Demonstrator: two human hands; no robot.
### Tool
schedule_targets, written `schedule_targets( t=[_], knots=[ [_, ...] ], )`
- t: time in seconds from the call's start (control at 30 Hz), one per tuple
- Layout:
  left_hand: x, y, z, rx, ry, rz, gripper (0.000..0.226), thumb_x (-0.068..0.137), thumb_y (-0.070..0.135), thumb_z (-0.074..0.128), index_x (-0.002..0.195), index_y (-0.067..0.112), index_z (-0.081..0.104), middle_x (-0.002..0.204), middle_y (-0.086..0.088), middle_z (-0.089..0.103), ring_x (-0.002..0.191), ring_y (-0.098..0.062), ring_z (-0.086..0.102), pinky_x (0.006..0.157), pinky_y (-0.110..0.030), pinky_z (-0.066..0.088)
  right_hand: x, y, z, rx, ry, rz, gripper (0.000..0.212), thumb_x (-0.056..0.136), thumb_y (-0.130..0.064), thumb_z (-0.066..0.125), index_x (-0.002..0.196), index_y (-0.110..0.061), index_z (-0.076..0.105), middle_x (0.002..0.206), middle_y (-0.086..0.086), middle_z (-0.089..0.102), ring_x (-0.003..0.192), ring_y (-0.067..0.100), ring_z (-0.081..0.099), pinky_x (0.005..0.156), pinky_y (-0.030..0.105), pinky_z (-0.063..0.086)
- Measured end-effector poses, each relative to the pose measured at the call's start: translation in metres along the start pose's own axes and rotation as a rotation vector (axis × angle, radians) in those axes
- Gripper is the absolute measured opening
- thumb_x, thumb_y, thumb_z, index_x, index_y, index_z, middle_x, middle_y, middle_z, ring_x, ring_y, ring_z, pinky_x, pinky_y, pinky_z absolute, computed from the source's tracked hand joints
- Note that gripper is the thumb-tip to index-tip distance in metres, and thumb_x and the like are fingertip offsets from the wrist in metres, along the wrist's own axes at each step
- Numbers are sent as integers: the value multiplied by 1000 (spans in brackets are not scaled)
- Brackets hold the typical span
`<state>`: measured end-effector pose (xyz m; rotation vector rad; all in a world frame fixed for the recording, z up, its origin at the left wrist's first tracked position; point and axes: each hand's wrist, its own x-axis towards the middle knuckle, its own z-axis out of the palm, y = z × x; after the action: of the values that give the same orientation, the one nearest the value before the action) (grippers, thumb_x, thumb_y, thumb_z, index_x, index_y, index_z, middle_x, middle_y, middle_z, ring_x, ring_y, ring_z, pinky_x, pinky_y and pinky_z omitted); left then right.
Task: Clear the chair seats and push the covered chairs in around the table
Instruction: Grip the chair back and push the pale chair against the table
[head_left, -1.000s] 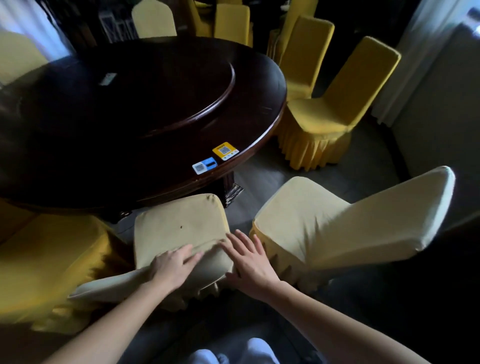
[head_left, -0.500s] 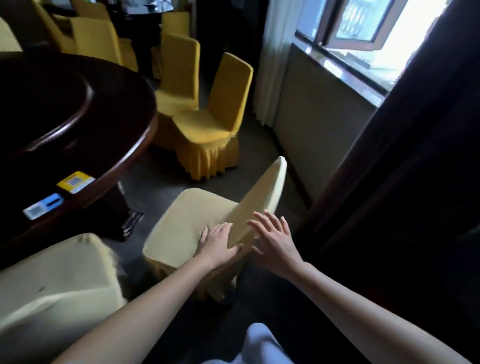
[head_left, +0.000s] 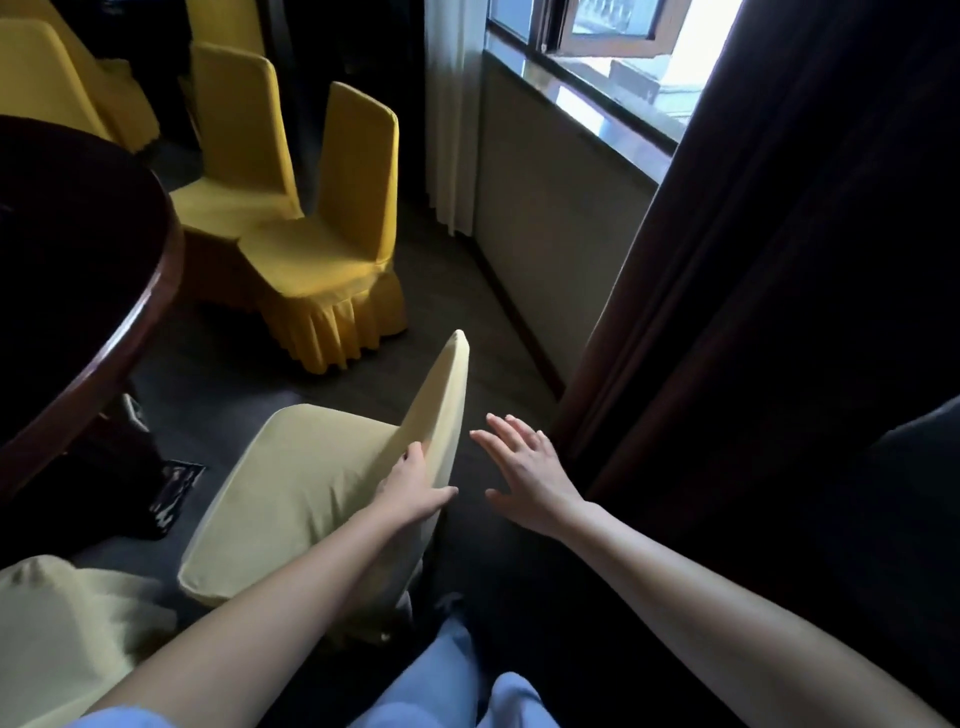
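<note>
Now my left hand (head_left: 413, 486) has closed on the pale chair (head_left: 311, 483) back; my right hand (head_left: 530, 467), fingers spread and empty, nears it; pushing toward the table (head_left: 156, 291) comes next.

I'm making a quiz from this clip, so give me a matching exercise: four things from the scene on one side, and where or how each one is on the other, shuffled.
Things
1. left hand
2. right hand
3. round dark table
4. window

States or places
A. at the left edge of the view
B. open in the air, touching nothing
C. top right, bright with daylight
D. gripping the backrest of the pale covered chair

Pairs: 1-D, 2-B, 3-A, 4-C
</note>
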<state>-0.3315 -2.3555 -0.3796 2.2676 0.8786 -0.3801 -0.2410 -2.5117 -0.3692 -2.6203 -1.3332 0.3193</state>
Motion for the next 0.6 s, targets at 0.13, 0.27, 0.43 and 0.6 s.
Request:
schedule_targets(
  t=[0.13, 0.27, 0.43, 0.6],
  knots=[
    [43, 24, 0, -52, 43, -95, 64, 80, 33, 71, 129, 10, 36, 131, -15, 53, 120, -33, 52, 95, -39, 44, 60, 17, -16, -38, -45, -94, 79, 83, -28, 64, 149, -29, 21, 161, 0, 8, 147, 23, 1, 116, 48, 12],
    [68, 33, 3, -48, 33, -153, 63, 81, 29, 68, 134, 15, 38, 126, -12, 58, 116, -31, 57, 94, -37, 47, 114, 29, -17, -126, -110, -264, 80, 80, -24, 68, 148, -27, 26, 160, 3, 11, 147, 26, 5, 116, 50, 10],
    [79, 28, 7, -91, 13, -177, 56, 79, 21, 63, 130, 15, 40, 119, -13, 61, 112, -32, 59, 88, -36, 48, 183, 44, -7, -186, -9, -608, 56, 57, -29, 84, 110, -21, 67, 124, 5, 62, 133, 30, 43, 104, 64, 30],
    [72, 34, 4, -133, 65, -195, 49, 80, 18, 53, 128, 18, 42, 109, -14, 65, 100, -35, 63, 74, -34, 47, 221, 27, -17, -406, -289, -788, 45, 62, -38, 79, 105, -27, 70, 102, -5, 69, 110, 24, 59, 104, 55, 30]
  ],
)
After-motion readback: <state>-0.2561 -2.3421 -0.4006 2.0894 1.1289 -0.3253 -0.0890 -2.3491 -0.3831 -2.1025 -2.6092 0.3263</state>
